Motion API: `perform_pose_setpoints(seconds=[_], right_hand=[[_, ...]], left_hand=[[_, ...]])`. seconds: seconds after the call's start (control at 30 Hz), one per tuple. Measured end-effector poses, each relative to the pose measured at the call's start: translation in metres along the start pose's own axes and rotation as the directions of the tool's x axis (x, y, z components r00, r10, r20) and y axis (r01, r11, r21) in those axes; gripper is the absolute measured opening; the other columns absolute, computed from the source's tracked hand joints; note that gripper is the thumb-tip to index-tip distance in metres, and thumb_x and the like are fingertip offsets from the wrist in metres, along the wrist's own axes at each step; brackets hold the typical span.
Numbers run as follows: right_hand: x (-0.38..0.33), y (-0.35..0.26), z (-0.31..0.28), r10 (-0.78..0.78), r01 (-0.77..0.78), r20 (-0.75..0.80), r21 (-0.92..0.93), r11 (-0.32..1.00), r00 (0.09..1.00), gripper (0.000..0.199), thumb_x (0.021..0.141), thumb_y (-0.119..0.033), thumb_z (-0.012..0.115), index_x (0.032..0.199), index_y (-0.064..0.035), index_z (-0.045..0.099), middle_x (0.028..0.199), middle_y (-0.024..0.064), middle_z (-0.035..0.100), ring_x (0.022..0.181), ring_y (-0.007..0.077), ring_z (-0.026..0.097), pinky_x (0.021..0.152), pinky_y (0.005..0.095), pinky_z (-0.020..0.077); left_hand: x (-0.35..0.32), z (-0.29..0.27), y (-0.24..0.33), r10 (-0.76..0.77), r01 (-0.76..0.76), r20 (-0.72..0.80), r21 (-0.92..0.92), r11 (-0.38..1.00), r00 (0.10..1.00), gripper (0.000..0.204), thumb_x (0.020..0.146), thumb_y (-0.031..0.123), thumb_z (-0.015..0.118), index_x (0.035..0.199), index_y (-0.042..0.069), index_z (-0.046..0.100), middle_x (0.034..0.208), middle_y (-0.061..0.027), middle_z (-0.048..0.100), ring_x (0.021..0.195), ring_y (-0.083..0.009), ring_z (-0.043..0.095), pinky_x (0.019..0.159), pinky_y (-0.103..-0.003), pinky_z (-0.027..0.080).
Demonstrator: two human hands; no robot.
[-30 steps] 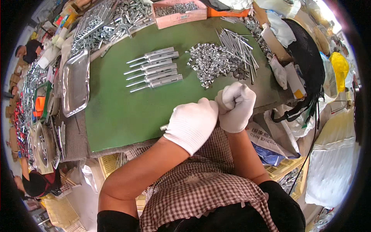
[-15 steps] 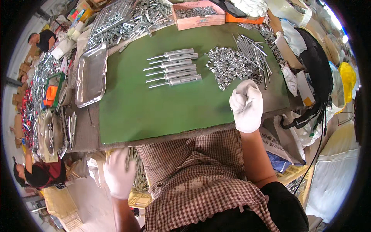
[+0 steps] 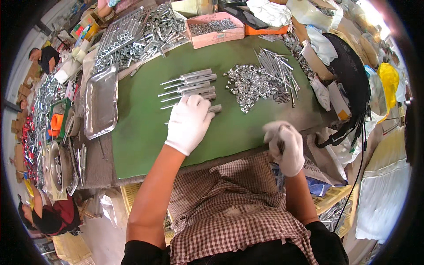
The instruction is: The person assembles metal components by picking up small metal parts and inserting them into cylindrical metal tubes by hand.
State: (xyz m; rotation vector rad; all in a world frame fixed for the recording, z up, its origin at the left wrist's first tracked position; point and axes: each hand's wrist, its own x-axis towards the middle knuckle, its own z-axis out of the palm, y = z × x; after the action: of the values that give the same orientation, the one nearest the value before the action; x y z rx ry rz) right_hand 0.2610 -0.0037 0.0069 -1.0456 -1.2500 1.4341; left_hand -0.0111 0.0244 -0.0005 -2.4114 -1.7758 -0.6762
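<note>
Several pointed metal tools (image 3: pixel 190 82), each a silver cylinder with a thin shaft pointing left, lie in a row on the green mat (image 3: pixel 145 145). My left hand (image 3: pixel 190 123), in a white glove, reaches over the near end of the row with its fingers curled on the nearest tool; the palm hides most of that tool. Over the mat's front right edge is my right hand (image 3: pixel 287 148), also gloved. Its fingers are curled together and slightly blurred, and what they hold, if anything, is hidden. Right of the row sits a pile of small silver metal pieces (image 3: pixel 251 86).
Thin metal rods (image 3: pixel 278 70) lie beyond the pile. A pink box (image 3: pixel 214 30) of small parts stands at the back, beside heaped metal tubes (image 3: pixel 159 31). At the left is a steel tray (image 3: pixel 101 101). A black bag (image 3: pixel 349 75) borders the right side.
My left hand has come up from below the mat's front edge onto the nearest tool. My right hand has moved down toward me, away from the small pieces. The view has shifted slightly.
</note>
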Motion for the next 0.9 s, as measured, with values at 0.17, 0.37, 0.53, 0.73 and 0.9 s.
perform_pose_setpoints(seconds=[0.17,0.37,0.53,0.73,0.9], right_hand=[[-0.001,-0.011,0.024,0.193,-0.180,0.082,-0.138,0.974,0.978,0.040,0.103,-0.028,0.047,0.127,0.0014,0.060,0.081,0.0018,0.063,0.057,0.0049,0.046,0.053,0.0206,0.0390],[0.010,-0.019,0.028,0.268,-0.258,0.171,-0.081,0.963,0.948,0.042,0.103,-0.030,0.049,0.127,0.0028,0.059,0.070,-0.0043,0.050,0.056,0.0036,0.043,0.051,0.0205,0.0359],[0.015,-0.013,0.025,0.208,-0.149,0.177,-0.299,0.942,0.962,0.031,0.100,-0.025,0.055,0.114,0.0007,0.066,0.076,0.0036,0.063,0.065,0.0108,0.054,0.063,0.0277,0.0476],[0.017,-0.004,0.021,0.091,0.014,0.187,-0.498,0.867,0.978,0.023,0.094,-0.023,0.065,0.100,-0.0014,0.066,0.083,0.0147,0.066,0.076,0.0204,0.064,0.074,0.0321,0.0507],[0.022,-0.006,0.021,0.041,0.069,0.180,-0.566,0.822,0.983,0.019,0.092,-0.021,0.066,0.099,-0.0031,0.066,0.086,0.0138,0.066,0.079,0.0263,0.064,0.074,0.0341,0.0507]], left_hand=[[-0.013,-0.013,0.016,0.134,-0.129,0.036,-0.110,0.986,0.990,0.026,0.083,0.022,0.071,0.103,0.009,0.060,0.092,-0.0072,0.061,0.072,-0.0291,0.061,0.062,-0.039,0.051],[-0.008,-0.043,0.064,0.208,-0.192,0.208,-0.097,0.977,0.956,0.027,0.082,0.027,0.071,0.101,0.011,0.060,0.082,-0.0058,0.058,0.075,-0.0259,0.063,0.061,-0.038,0.050],[-0.021,-0.044,0.057,0.144,-0.121,0.121,-0.181,0.976,0.982,0.030,0.082,0.026,0.071,0.109,0.013,0.065,0.076,-0.0060,0.056,0.070,-0.0246,0.061,0.061,-0.036,0.050],[-0.031,-0.035,0.056,0.134,-0.121,0.058,-0.194,0.974,0.989,0.030,0.081,0.014,0.070,0.110,0.020,0.068,0.071,-0.0029,0.054,0.059,-0.0218,0.058,0.054,-0.035,0.049],[-0.031,-0.031,0.058,0.101,-0.096,0.028,-0.145,0.985,0.995,0.029,0.080,0.013,0.070,0.108,0.022,0.069,0.068,-0.0030,0.052,0.054,-0.0214,0.056,0.051,-0.035,0.048]])
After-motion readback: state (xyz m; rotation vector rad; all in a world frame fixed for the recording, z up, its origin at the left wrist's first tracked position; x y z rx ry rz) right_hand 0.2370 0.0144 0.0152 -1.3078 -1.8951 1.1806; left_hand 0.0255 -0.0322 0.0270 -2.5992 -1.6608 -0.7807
